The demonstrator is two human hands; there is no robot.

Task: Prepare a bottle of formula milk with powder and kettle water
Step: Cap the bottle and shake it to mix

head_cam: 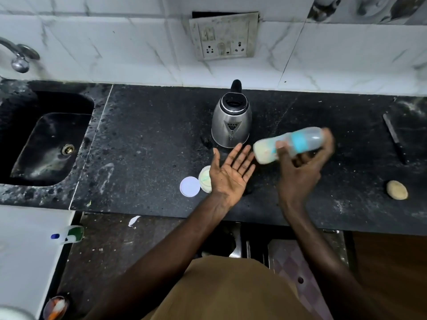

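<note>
My right hand [302, 167] grips a baby bottle [288, 144] with a blue band, held nearly sideways above the black counter [143, 144]. Pale milky liquid fills its left end, and the bottle looks motion-blurred. My left hand [231, 174] is palm up with fingers spread, just left of the bottle and not touching it. A steel electric kettle [231, 122] with a black lid and handle stands behind both hands. An open round powder container [205, 179] sits partly hidden under my left hand, with its white lid [190, 186] lying flat beside it.
A black sink [48, 144] with a tap [19, 56] is set into the counter at the left. A knife [395, 140] and a small potato [397, 190] lie at the right. A wall socket panel [223, 36] hangs above the kettle.
</note>
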